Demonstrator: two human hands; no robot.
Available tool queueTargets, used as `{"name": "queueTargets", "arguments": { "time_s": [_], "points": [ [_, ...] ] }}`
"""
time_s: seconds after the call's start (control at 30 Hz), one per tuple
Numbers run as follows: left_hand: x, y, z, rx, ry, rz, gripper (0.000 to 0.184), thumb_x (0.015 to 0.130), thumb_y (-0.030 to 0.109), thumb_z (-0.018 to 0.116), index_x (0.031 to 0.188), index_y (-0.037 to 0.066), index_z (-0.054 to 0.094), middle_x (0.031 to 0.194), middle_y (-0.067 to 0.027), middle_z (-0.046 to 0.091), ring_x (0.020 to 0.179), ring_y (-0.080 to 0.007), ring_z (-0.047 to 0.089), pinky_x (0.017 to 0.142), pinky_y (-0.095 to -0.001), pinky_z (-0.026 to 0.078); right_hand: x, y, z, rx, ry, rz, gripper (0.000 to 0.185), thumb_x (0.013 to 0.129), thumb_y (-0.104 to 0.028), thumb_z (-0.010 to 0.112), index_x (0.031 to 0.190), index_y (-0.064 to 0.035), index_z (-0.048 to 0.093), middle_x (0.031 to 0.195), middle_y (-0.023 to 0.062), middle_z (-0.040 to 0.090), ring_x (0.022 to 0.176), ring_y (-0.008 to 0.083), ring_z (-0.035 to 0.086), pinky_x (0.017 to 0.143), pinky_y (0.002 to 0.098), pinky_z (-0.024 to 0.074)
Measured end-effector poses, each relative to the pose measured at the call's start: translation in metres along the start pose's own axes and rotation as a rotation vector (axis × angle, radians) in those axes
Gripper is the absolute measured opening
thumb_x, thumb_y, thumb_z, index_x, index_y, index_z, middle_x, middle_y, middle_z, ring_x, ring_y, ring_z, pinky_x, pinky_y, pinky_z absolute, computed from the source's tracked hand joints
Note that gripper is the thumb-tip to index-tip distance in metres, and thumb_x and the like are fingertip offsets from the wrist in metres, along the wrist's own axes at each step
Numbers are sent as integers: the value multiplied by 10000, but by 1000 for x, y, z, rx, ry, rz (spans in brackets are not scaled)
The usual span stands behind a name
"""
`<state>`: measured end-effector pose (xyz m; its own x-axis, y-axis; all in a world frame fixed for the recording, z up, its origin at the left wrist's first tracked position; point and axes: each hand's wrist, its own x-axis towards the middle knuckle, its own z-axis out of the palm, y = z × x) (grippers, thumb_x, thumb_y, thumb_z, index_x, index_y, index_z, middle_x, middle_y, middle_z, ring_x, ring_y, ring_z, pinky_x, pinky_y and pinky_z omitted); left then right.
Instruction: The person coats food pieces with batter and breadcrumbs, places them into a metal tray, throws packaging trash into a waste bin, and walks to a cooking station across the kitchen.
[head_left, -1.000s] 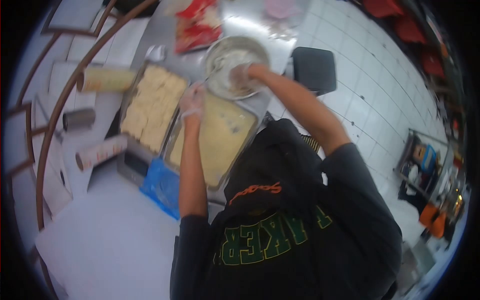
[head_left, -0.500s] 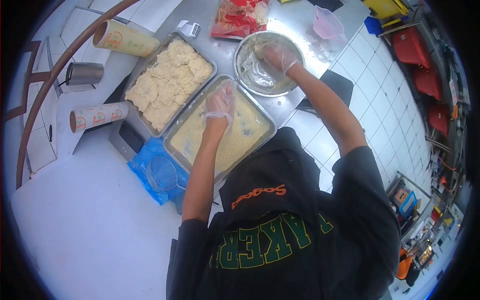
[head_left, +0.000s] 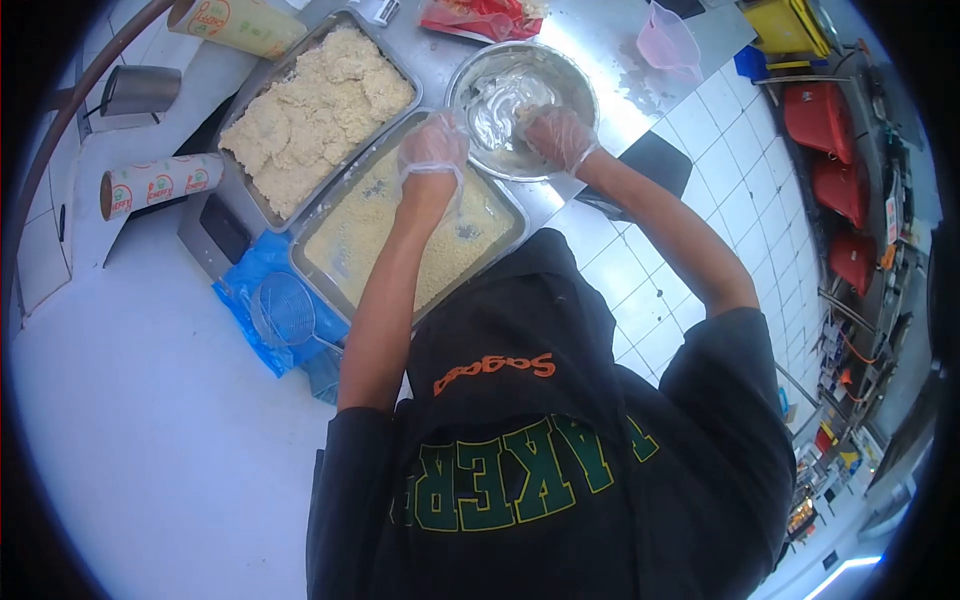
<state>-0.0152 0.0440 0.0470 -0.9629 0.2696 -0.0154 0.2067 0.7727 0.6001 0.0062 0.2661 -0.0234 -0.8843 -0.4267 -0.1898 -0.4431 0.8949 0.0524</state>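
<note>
My left hand (head_left: 433, 145), in a clear plastic glove, is over the far end of a metal tray (head_left: 302, 262) of pale yellow crumbs (head_left: 385, 235), close to the bowl. Its fingers are curled in, and what they hold, if anything, is hidden. A steel mixing bowl (head_left: 588, 95) contains a wet, whitish mixture (head_left: 497, 105). Inside its right side is my right hand (head_left: 558, 138), also gloved, with fingers closed. A small pale lump shows at the fingertips; its kind is unclear. To the left, a second tray (head_left: 402, 75) is heaped with pale, crumb-coated pieces (head_left: 320, 115).
A red plastic pack (head_left: 480, 18) and a pink jug (head_left: 668, 42) lie beyond the bowl. A wire strainer (head_left: 283, 310) rests on a blue bag (head_left: 245, 285). Printed paper rolls (head_left: 165, 185) and a metal cup (head_left: 142, 90) are at the left. Red chairs (head_left: 838, 185) stand right.
My right hand has moved from the far side of the bowl toward its near right side. My left hand stays by the tray's far end, still curled. The whole view has shifted slightly.
</note>
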Motion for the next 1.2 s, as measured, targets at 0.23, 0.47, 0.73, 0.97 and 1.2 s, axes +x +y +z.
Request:
{"name": "queueTargets", "arguments": {
  "time_s": [0.23, 0.47, 0.73, 0.97, 1.2],
  "points": [
    [12, -2, 8, 16, -51, 36, 200, 843, 182, 579, 912, 12, 659, 820, -246, 651, 815, -412, 639, 716, -469, 497, 21, -37, 0, 378, 17, -8, 215, 834, -171, 541, 785, -20, 686, 737, 193, 667, 726, 356, 677, 677, 435, 546],
    [16, -5, 12, 19, -32, 40, 218, 847, 221, 556, 892, 42, 672, 788, -205, 651, 757, -358, 641, 701, -396, 490, 44, -47, -19, 559, -174, 113, 250, 825, -199, 563, 914, 3, 680, 836, 226, 677, 805, 396, 664, 733, 450, 528],
    [21, -19, 7, -332, -151, -222, 324, 873, 303, 542, 970, 29, 687, 834, -203, 671, 766, -336, 645, 708, -371, 486, 11, 26, -32, 1643, -246, 190, 496, 873, -201, 548, 1316, 12, 481, 1248, 159, 576, 1050, 261, 601, 907, 353, 502],
    [28, -15, -7, -108, -156, -208, 343, 892, 281, 491, 937, 6, 692, 850, -249, 664, 813, -393, 648, 737, -418, 484, 34, 76, -26, 703, -129, 390, 267, 835, -163, 564, 1054, -101, 704, 946, 169, 689, 805, 282, 651, 785, 351, 502],
    [24, -20, -11, -74, -155, -195, 392, 904, 363, 509, 954, 14, 680, 883, -238, 666, 839, -383, 650, 751, -420, 487, 29, 100, -36, 467, 302, 247, 238, 785, -274, 602, 847, -62, 690, 818, 171, 674, 783, 356, 649, 732, 426, 518]
  ]
}}
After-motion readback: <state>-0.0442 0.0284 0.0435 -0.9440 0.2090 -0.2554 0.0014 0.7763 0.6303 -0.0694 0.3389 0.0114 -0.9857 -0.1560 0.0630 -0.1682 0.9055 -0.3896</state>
